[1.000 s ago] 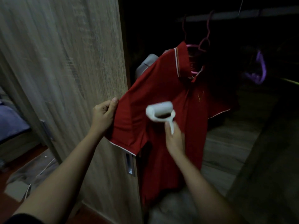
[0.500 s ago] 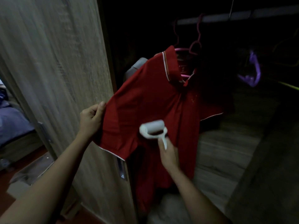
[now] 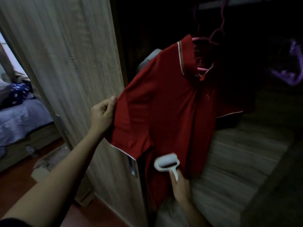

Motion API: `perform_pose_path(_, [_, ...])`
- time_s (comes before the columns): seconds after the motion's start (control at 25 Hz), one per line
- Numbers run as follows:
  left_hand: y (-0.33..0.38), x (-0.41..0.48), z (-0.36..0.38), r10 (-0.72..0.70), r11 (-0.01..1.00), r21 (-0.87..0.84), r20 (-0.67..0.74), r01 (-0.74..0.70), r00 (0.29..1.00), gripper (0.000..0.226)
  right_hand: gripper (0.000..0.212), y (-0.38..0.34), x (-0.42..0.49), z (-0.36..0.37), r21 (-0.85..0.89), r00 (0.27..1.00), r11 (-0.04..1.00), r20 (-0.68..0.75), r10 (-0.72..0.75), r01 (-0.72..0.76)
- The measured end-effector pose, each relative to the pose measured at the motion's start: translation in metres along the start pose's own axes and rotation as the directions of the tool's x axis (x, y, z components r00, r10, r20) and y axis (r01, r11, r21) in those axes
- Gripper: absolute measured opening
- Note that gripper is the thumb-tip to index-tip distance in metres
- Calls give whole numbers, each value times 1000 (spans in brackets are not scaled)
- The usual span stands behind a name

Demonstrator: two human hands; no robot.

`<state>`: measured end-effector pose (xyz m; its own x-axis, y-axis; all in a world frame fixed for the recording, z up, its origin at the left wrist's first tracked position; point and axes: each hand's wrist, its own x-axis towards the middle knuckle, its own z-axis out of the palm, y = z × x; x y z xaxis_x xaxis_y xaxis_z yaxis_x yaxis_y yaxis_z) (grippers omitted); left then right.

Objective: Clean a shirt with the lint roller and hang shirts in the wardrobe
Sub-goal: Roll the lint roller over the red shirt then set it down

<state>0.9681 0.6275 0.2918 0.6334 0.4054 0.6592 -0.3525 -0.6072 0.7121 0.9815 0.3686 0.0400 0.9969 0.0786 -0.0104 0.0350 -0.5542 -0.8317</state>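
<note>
Dark wardrobe; fingers around lint roller.

wardrobe door blocks left, right open

The red shirt hangs on a pink hanger from the wardrobe rail, above the wardrobe shelf.

One red shirt, one lint roller, two hands, one pink hanger
</note>
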Motion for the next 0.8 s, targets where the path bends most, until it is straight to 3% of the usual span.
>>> perform_pose_path(0.08, [-3, 0, 2, 2, 1000, -5, 2, -2, 1000, 49, 79, 27, -4, 10, -65, 997, 997, 56, 54, -51])
perform_pose_path(0.12, [-2, 0, 2, 8, 1000, -12, 7, -8, 1000, 49, 80, 26, -3, 9, -72, 997, 995, 42, 67, -64])
perform_pose_path(0.2, [-2, 0, 1, 23, 999, -25, 17, -23, 1000, 48, 47, -6, 3, -7, -39, 999, 999, -45, 26, -28])
perform_pose_path(0.28, [-1, -1, 0, 36, 999, -10, 17, -36, 999, 48, 26, -61, 12, -38, 94, 968, 979, -195, -159, 180])
perform_pose_path(0.4, [3, -1, 0, 41, 999, 7, 18, -42, 999, 49, 24, -143, 32, -84, 152, 796, 841, -443, -412, 520])
perform_pose_path(0.48, [3, -1, -1, 48, 999, 4, 31, -48, 998, 49, 24, -162, 42, -88, 179, 762, 799, -473, -442, 574])
perform_pose_path(0.64, [3, 0, -1, 57, 998, -7, 49, -57, 997, 46, 24, -97, 40, -29, 232, 882, 886, -359, -306, 401])
perform_pose_path(0.8, [0, 1, 0, 49, 998, -32, 59, -48, 997, 46, 41, -2, 32, 34, -32, 994, 997, -83, -65, 63])
